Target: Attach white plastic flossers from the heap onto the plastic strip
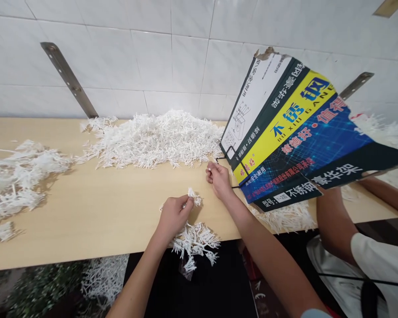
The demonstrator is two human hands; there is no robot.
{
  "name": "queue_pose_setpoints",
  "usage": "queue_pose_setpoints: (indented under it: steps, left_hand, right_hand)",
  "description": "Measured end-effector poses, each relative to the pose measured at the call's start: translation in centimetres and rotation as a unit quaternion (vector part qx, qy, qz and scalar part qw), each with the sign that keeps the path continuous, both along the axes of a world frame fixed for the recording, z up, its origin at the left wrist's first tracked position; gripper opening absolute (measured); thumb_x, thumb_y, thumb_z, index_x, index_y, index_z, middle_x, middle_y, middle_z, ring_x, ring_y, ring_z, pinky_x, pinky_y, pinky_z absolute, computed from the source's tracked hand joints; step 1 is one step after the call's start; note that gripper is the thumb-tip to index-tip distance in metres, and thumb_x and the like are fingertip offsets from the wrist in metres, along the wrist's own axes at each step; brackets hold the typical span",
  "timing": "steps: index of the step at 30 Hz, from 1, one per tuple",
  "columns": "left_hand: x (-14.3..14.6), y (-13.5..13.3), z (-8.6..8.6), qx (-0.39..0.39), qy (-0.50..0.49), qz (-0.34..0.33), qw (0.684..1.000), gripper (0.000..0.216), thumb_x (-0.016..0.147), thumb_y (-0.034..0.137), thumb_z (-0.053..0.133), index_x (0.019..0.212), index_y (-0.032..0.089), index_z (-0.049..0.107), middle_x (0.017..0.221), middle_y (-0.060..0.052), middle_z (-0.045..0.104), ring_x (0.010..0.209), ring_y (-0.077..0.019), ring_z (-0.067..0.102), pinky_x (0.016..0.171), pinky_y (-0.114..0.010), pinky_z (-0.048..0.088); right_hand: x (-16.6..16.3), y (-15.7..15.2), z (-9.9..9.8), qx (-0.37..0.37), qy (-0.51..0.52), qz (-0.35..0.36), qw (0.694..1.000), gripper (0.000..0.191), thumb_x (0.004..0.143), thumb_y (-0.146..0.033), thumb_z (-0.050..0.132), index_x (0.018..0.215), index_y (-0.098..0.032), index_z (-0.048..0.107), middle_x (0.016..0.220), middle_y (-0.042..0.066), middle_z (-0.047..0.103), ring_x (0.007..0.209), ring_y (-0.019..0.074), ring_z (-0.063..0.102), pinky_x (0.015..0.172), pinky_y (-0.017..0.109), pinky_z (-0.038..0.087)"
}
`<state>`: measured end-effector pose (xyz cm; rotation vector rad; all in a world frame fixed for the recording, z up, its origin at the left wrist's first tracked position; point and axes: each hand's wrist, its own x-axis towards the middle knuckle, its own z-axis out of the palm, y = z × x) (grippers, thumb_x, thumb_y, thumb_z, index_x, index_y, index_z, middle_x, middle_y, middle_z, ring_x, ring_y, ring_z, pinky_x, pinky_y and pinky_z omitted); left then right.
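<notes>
My left hand [175, 213] is closed around a bundle of white plastic branched pieces [195, 242] at the front edge of the wooden table [96, 207]; part of the bundle hangs over the edge. My right hand [218, 176] is closed in a pinch on a small white piece, just in front of a big heap of the same white pieces [155, 139]. The right hand sits next to the lower corner of a tilted printed cardboard box [295, 132].
More white pieces lie heaped at the left of the table [16, 176] and on the floor below [102, 278]. Another person's arms [331, 221] reach under the box at the right. A white tiled wall with metal brackets [69, 79] stands behind.
</notes>
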<state>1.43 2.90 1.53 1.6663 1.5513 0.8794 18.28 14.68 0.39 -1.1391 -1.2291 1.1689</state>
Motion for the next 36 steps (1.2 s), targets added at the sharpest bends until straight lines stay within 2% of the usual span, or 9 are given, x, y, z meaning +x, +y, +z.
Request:
queue_pose_setpoints:
  steps: [3,6,10,15,19,25,30,33,36]
  left_hand:
    - [0.1,-0.1,0.2,0.003,0.01,0.008,1.0,0.043,0.099,0.045,0.041,0.063,0.021,0.045,0.051,0.003,0.038,0.052,-0.0143,0.04,0.058,-0.029,0.023]
    - [0.2,-0.1,0.4,0.006,-0.006,0.005,1.0,0.043,0.099,0.045,0.042,0.063,0.021,0.044,0.052,0.003,0.041,0.052,-0.0149,0.041,0.057,-0.029,0.024]
    - [0.3,0.1,0.5,-0.004,0.007,-0.006,1.0,0.044,0.099,0.045,0.042,0.062,0.021,0.044,0.052,0.003,0.041,0.052,-0.015,0.041,0.057,-0.029,0.022]
    - [0.7,0.9,0.8,0.0,0.019,-0.004,1.0,0.04,0.098,0.043,0.041,0.064,0.021,0.043,0.054,0.003,0.042,0.054,-0.0144,0.041,0.057,-0.029,0.023]
    - [1.5,1.8,1.1,-0.002,0.044,0.01,0.999,0.039,0.097,0.042,0.042,0.064,0.021,0.041,0.054,0.003,0.041,0.054,-0.0141,0.039,0.057,-0.029,0.021]
    - [1.9,2.4,1.2,0.002,0.034,-0.006,0.999,0.041,0.096,0.041,0.042,0.061,0.021,0.036,0.053,0.004,0.034,0.054,-0.0134,0.034,0.058,-0.029,0.021]
    - [0.5,0.9,1.0,0.001,0.016,-0.103,0.995,0.039,0.092,0.03,0.045,0.059,0.02,0.027,0.054,0.005,0.021,0.052,-0.0116,0.024,0.057,-0.03,0.02]
    - [-0.3,0.6,0.9,-0.006,-0.011,-0.09,0.996,0.04,0.097,0.035,0.043,0.062,0.021,0.029,0.056,0.005,0.024,0.054,-0.0117,0.027,0.057,-0.029,0.021]
    - [-0.4,1.4,0.9,-0.006,-0.028,-0.065,0.998,0.039,0.1,0.042,0.041,0.067,0.021,0.036,0.058,0.005,0.031,0.056,-0.0128,0.033,0.058,-0.028,0.024]
  right_hand:
    - [-0.5,-0.4,0.3,0.034,-0.023,0.014,0.999,0.042,0.087,-0.063,0.068,0.092,-0.021,0.068,0.085,0.003,0.065,0.064,0.0129,0.05,0.056,0.026,0.038]
    - [-0.4,-1.7,1.4,0.092,-0.085,0.169,0.978,0.04,0.095,-0.057,0.061,0.113,-0.023,0.073,0.108,0.007,0.072,0.099,0.0198,0.063,0.083,0.03,0.049]
    - [0.3,-2.6,1.7,0.041,-0.114,0.33,0.936,0.037,0.089,-0.054,0.069,0.09,-0.018,0.078,0.083,0.006,0.073,0.081,0.0196,0.064,0.073,0.03,0.047]
    - [0.0,-2.2,0.3,0.013,-0.03,0.109,0.993,0.031,0.075,-0.046,0.079,0.067,-0.017,0.071,0.059,0.001,0.059,0.055,0.0127,0.045,0.055,0.028,0.034]
    - [-0.6,-2.1,-0.1,0.0,0.049,0.012,0.999,0.029,0.071,-0.044,0.08,0.066,-0.017,0.07,0.056,-0.001,0.055,0.054,0.0113,0.043,0.052,0.027,0.032]
    - [-0.7,-1.7,-0.4,-0.014,0.116,-0.018,0.993,0.032,0.073,-0.04,0.079,0.06,-0.018,0.06,0.052,-0.003,0.048,0.05,0.0089,0.036,0.048,0.025,0.026]
    - [0.3,-0.3,-0.2,-0.013,0.185,-0.058,0.981,0.032,0.086,-0.04,0.067,0.068,-0.023,0.047,0.055,-0.007,0.035,0.047,0.0096,0.03,0.047,0.024,0.031]
    - [0.1,-0.4,-0.4,0.015,0.088,0.007,0.996,0.027,0.089,-0.042,0.065,0.074,-0.021,0.057,0.06,-0.004,0.046,0.051,0.0109,0.039,0.05,0.025,0.037]
    - [-0.6,-1.1,-0.3,0.072,-0.064,0.056,0.994,0.024,0.087,-0.035,0.067,0.106,-0.02,0.071,0.09,0.004,0.069,0.07,0.0144,0.058,0.063,0.026,0.046]
